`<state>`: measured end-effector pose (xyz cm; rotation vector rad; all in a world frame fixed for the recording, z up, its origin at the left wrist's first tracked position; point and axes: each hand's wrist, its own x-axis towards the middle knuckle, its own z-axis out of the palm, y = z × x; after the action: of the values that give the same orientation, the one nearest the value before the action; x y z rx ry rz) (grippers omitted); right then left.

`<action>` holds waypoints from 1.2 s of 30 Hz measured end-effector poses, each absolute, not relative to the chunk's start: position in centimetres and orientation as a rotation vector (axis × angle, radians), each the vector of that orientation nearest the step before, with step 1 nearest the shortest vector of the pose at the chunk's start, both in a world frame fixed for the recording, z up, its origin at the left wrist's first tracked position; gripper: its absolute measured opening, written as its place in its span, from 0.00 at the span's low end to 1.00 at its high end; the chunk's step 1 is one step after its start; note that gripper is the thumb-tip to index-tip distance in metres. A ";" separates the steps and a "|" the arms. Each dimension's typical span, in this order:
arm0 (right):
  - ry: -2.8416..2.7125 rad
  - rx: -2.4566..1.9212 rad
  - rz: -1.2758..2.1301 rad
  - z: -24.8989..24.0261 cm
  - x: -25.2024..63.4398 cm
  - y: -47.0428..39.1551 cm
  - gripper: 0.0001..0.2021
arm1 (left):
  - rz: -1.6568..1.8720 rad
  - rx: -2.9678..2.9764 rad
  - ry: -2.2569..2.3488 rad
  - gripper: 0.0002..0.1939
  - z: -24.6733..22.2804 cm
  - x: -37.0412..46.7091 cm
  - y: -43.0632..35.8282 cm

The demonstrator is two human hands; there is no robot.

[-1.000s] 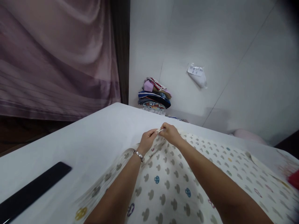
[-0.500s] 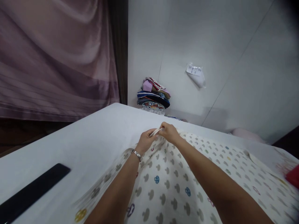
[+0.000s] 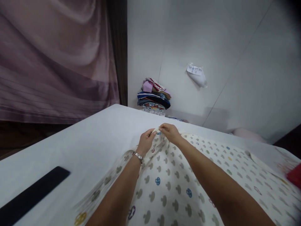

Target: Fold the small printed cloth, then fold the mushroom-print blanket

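Basically both hands are on the cloth (image 3: 168,175), a white one w/ grey mushrooms printed all over plus a few coloured ones (blue, purple, yellow, green, red). It fills the lower middle of the frame & runs off to the right side, lying over the white surface (image 3: 101,135); its left edge is blurred. Left hand (image 3: 145,141), just below centre frame: grip closed to a pinch, thumb & fingers on the cloth's edge. Right hand (image 3: 169,133), a bit further right & slightly higher: grip also pinched on the same edge, v. close to the left one, only a short bit of cloth showing between. Cloth is lifted into a peak there, sloping down toward the bottom of the frame betw. the forearms. Silver bracelet (image 3: 138,156) on the left wrist.

Lower left: long flat black thing (image 3: 35,194) on the surface, apart from the cloth. Far right edge: smth red (image 3: 295,175), partly cut off. Upper middle: pile of folded clothes (image 3: 154,95) behind the surface's far edge, next to the white wall (image 3: 225,34); clear plastic bag (image 3: 197,75) w/ a handwritten label, right of the pile. Pinkish curtain (image 3: 56,56) hangs upper left
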<state>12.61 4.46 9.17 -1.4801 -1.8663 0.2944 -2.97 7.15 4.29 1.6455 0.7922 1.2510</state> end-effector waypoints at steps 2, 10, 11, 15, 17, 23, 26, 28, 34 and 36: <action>-1.892 -1.455 0.166 9.0 12.4 4.8 0.08 | 1.283 1.667 0.819 0.17 4.5 -3.0 7.0; -2.041 -1.406 0.032 8.5 13.2 5.5 0.15 | 1.349 1.749 0.937 0.16 5.3 -3.4 6.8; -2.054 -1.427 0.036 8.4 13.4 5.6 0.16 | 1.361 1.750 0.949 0.16 5.3 -3.4 6.8; -2.052 -1.524 0.042 8.1 14.7 6.0 0.16 | 1.446 1.763 0.988 0.15 5.4 -3.3 6.7; -2.048 -1.547 0.049 7.9 15.5 6.2 0.16 | 1.491 1.768 1.002 0.15 5.5 -3.3 6.6; -1.854 -1.521 0.104 6.1 18.2 4.6 0.22 | 1.549 1.736 1.078 0.14 5.4 -3.6 6.9; -1.697 -1.551 0.193 4.5 20.2 3.1 0.17 | 1.549 1.705 1.107 0.14 5.2 -3.7 7.1; -1.599 -1.631 0.188 3.5 21.8 2.6 0.13 | 1.557 1.693 1.122 0.14 5.0 -3.6 7.2; -1.686 -1.908 0.047 2.3 25.0 4.2 0.17 | 1.549 1.682 1.113 0.14 4.9 -3.6 7.1; -1.761 -1.927 0.062 2.3 25.1 5.3 0.18 | 1.561 1.696 1.122 0.14 5.0 -3.8 7.1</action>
<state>25.07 5.26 2.30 -1.9269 -1.7611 0.0623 -3.76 7.07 4.96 1.6963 1.1219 1.5614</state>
